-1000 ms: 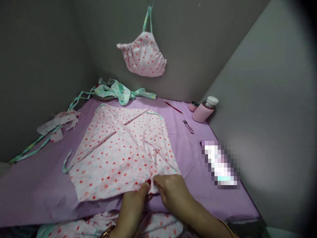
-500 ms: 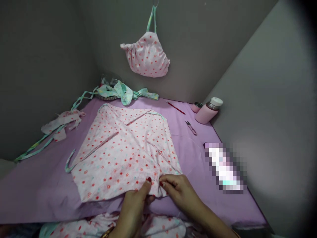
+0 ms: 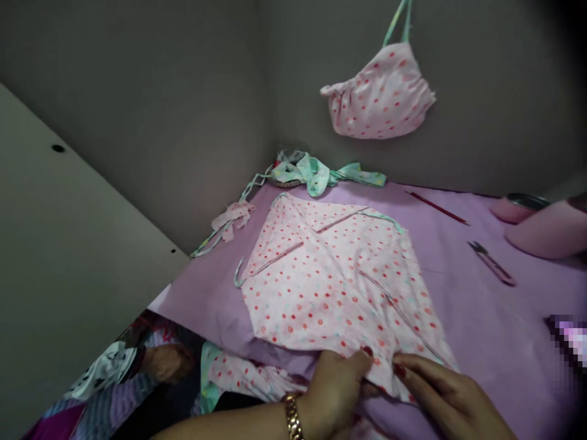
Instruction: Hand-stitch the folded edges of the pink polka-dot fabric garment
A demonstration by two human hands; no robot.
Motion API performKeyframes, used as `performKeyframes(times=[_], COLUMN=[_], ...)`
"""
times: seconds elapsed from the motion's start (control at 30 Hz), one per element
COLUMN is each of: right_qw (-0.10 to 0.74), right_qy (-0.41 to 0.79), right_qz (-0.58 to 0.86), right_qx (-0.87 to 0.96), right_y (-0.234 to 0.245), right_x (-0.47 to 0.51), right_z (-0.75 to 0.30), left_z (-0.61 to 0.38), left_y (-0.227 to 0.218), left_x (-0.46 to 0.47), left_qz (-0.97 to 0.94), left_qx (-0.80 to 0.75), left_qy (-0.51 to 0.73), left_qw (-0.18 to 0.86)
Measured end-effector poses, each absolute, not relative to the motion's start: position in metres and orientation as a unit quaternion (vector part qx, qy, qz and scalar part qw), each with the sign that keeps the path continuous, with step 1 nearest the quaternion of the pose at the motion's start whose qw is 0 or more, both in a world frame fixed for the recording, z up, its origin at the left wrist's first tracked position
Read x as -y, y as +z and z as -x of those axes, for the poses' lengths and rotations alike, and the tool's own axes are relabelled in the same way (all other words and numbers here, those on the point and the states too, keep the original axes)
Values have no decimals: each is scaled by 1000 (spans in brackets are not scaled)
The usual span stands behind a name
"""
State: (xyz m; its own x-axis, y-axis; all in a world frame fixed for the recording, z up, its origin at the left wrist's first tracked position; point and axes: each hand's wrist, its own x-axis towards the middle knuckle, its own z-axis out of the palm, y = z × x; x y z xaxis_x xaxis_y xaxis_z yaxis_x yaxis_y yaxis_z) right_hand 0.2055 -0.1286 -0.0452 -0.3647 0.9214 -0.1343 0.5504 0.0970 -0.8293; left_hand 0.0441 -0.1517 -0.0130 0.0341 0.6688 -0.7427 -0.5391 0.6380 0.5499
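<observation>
A pink fabric piece (image 3: pixel 321 293) with small red flowers and mint edging lies spread over the purple-covered table, sewn folds running across it. At its near edge my left hand (image 3: pixel 337 388) grips the cloth, thumb on top and fingers tucked underneath. Just to the right, my right hand (image 3: pixel 444 391) is closed, thumb and index finger pinching the same fabric, which puckers between both hands. Whether a needle is in that pinch is too small to tell. More printed cloth (image 3: pixel 250 373) hangs below the table's front edge.
Thread snips (image 3: pixel 493 263), a red pencil (image 3: pixel 438 206) and a pink flask (image 3: pixel 550 229) lie to the right. Mint ties (image 3: pixel 316 174) rest at the back; a gathered pink cloth piece (image 3: pixel 380 91) hangs on the wall. Another person's hand (image 3: pixel 167 362) is at lower left.
The view has swung left, so everything sits further right in the picture. Another person's hand and sleeve now show at lower left. Both my hands keep hold of the fabric edge.
</observation>
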Motion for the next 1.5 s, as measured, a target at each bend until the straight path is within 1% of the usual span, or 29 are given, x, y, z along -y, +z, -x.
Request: performKeyframes(times=[0.17,0.37,0.6,0.8,1.0,1.13,1.3,1.5], right_qw=[210,217,230,214,202,205,231,266], right_qy=[429,441,456,484,497,488,447,468], right_qz=[525,528,513,484,456,460,490,479], right_qx=[705,692,689,697,710,713,712,693], right_y=[-32,-21,-21,-15,-13,-15,-18,-24], right_x=[133,133,133,126,120,121,126,134], right_z=[-199,-192,-195,-199,-196,-194,-195,-184], left_z=[-42,-41,-44,-41,-41,-41,-42,-42], left_y=[-10,-23,-17,-13,-17,-15,-14,-32], left_x=[155,155,154,152,153,152,151,151], left_qz=[-68,-96,-81,-71,-113,-101,-87,-123], left_qx=[-564,-636,-631,-627,-622,-639,-635,-616], left_qy=[405,319,296,266,310,280,284,294], left_qw=[716,696,712,729,710,709,713,720])
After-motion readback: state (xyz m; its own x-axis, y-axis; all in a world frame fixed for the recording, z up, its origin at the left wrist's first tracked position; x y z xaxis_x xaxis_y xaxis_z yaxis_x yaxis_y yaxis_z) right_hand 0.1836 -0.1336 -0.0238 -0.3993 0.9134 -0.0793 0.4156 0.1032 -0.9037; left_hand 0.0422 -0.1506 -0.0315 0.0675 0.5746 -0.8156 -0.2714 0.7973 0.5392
